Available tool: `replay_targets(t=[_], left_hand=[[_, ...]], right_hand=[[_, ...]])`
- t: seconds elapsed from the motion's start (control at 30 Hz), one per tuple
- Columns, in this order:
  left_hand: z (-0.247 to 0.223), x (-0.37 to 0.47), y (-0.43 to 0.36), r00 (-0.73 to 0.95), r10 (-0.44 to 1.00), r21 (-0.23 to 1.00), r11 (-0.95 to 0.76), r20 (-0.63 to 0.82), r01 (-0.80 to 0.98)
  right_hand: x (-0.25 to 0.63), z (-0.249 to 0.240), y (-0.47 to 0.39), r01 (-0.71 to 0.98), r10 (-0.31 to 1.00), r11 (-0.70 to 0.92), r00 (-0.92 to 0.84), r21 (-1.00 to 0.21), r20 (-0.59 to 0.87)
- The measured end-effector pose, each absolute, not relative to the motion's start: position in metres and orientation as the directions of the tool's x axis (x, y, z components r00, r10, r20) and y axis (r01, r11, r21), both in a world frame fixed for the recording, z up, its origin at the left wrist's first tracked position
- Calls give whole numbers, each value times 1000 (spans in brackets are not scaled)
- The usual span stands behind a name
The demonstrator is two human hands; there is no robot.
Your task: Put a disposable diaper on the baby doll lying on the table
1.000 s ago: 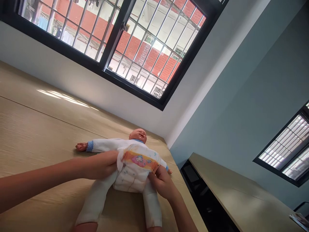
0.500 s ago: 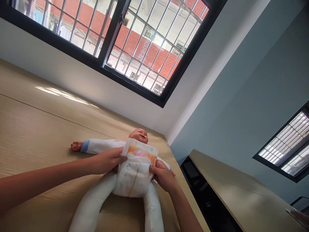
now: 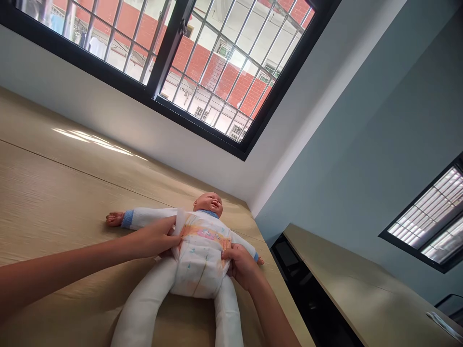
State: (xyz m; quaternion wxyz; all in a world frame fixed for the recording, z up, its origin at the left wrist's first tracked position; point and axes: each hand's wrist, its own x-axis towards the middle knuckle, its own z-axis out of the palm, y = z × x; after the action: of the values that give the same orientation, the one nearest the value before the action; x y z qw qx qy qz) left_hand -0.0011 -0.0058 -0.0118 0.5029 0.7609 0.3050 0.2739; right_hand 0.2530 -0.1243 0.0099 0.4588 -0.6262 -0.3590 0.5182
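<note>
A baby doll (image 3: 143, 308) in a white suit with blue cuffs and collar lies on its back on the wooden table, arms spread. Over its belly and between its legs lies a white diaper (image 3: 198, 265) with an orange printed band at the waist. My left hand (image 3: 164, 237) pinches the diaper's front edge on the left side, fingers closed. On the opposite side my right hand (image 3: 241, 264) is closed on the other edge, thumb on top. Parts of the fingers on both hands are hidden under the diaper.
The wooden table (image 3: 68, 193) reaches to the wall below a barred window (image 3: 231, 67). To the right, beyond a dark gap, stands a second wooden table (image 3: 347, 284). A thin pale object (image 3: 444, 324) lies near its right end.
Both hands have lowered the diaper's front edge toward the doll's belly, so the blue collar now shows. A hand at the far right edge has gone out of view.
</note>
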Motion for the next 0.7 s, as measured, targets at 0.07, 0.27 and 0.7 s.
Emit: replay_targets(t=[0.07,0.27,0.7], left_hand=[[-10,-9,3,702,703,877,-402,111,263],[40,-26,-12,553,618,333,-778,559,533],[17,68,-50,832,270,178,-962,485,208]], right_hand=[[251,10,-125,-22,926,-304,228,-952,-301],[246,11,-125,13,917,-310,266,-951,-296],[239,7,-128,-246,962,7,266,-969,-60]])
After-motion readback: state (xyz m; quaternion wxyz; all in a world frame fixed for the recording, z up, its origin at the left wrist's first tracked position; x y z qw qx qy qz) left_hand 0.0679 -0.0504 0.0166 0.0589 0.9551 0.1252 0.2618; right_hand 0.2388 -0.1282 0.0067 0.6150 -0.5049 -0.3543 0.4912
